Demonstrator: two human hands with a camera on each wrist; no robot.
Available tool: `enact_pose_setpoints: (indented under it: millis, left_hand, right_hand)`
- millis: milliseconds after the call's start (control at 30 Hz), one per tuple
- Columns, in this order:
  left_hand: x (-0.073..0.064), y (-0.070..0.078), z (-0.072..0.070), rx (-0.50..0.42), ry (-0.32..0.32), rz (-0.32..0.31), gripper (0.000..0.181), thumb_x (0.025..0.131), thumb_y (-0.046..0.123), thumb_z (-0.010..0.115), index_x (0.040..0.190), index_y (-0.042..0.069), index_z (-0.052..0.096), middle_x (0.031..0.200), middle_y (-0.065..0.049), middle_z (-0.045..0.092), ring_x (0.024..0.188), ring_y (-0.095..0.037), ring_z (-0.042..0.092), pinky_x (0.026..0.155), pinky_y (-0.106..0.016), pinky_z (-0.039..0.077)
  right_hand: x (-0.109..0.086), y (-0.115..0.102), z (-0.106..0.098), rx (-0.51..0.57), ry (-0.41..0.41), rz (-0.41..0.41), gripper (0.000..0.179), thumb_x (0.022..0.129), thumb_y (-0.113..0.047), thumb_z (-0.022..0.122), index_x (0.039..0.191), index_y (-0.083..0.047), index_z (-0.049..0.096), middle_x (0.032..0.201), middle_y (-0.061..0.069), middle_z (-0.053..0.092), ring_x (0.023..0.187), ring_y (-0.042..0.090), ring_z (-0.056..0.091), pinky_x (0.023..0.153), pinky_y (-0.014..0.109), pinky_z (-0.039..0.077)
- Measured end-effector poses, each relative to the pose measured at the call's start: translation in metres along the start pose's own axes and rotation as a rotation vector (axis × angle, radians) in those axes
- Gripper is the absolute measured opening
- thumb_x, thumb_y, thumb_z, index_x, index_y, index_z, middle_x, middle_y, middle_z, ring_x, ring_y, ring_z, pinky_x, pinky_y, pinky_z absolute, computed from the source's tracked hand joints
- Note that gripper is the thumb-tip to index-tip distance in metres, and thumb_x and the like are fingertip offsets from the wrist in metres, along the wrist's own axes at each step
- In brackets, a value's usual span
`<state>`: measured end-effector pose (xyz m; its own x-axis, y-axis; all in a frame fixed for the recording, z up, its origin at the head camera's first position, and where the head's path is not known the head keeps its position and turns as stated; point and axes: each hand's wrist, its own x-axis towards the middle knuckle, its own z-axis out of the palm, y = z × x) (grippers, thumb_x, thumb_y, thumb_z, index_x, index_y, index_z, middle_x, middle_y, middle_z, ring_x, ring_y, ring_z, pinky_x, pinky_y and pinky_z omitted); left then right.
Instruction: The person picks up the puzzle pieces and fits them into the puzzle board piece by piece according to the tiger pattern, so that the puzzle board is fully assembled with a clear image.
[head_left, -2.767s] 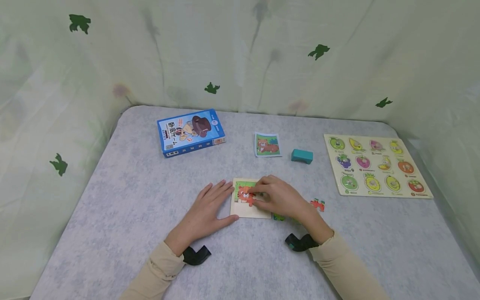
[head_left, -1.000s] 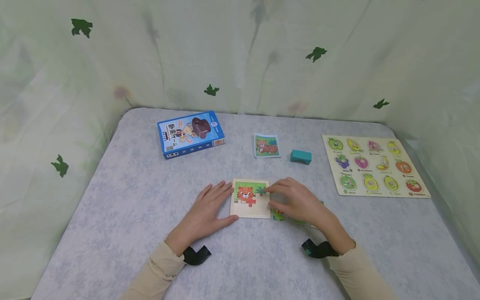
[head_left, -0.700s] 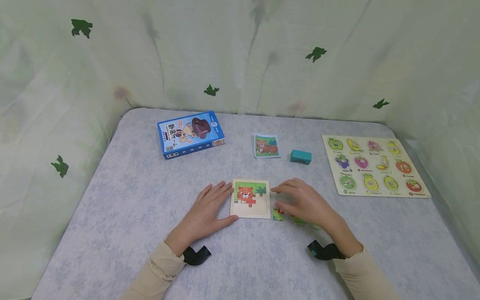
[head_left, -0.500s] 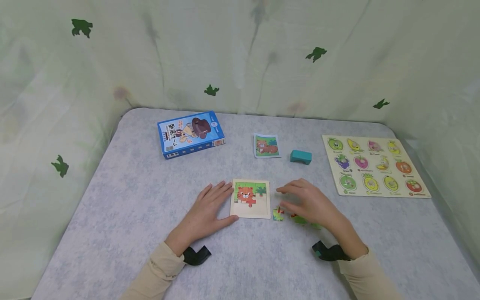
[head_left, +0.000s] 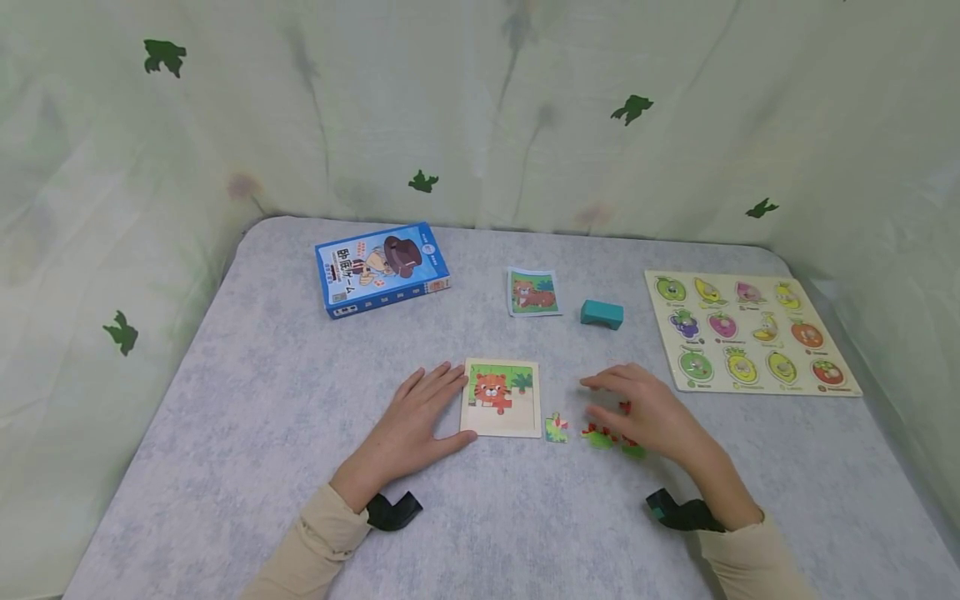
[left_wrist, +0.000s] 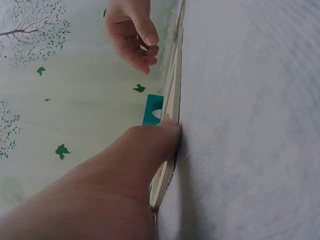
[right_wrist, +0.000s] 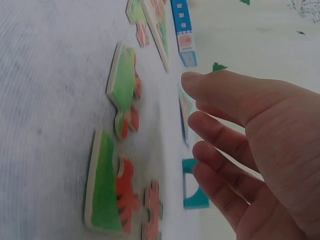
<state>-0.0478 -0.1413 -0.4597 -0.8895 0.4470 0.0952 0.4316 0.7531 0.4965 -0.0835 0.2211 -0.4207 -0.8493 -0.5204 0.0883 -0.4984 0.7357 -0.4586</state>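
Note:
My left hand (head_left: 412,425) lies flat with spread fingers, its fingertips and thumb at the left edge of a small wooden puzzle tray (head_left: 487,424). Set in the tray's upper part are pieces with an orange tiger face (head_left: 491,388) and a palm bush (head_left: 521,382); bare wood shows below. My right hand (head_left: 648,412) hovers with loosely bent fingers over loose puzzle pieces and holds nothing. In the right wrist view, a green-and-orange puzzle piece (right_wrist: 105,185) and a smaller one (right_wrist: 125,85) lie beneath it. One loose piece (head_left: 556,428) sits just right of the tray.
Behind the tray are a picture card (head_left: 534,292) of the tiger and a teal arch block (head_left: 602,314). A blue game box (head_left: 382,268) stands at the back left. A fruit puzzle board (head_left: 753,333) takes up the right side.
My right hand has left the tray, drawn away from the palm bush piece, and moved right over the loose pieces. The loose pieces show more now. My left hand has stayed put.

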Motion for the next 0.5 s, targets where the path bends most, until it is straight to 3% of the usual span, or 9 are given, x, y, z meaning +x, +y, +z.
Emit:
enact_pose_setpoints:
  millis: [500]
  left_hand:
    - [0.000,0.000,0.001,0.007,0.004,0.002,0.086,0.090,0.051,0.077,0.155,0.005,0.045,0.165,-0.008,0.039,0.155,-0.028,0.031,0.128,-0.056,0.019]
  right_hand:
    - [-0.022,0.024,-0.005,-0.055,0.006,0.092,0.036,0.089,-0.019,0.083,0.123,-0.011,0.075,0.117,0.005,0.074,0.109,0.027,0.066,0.092,0.050,0.058]
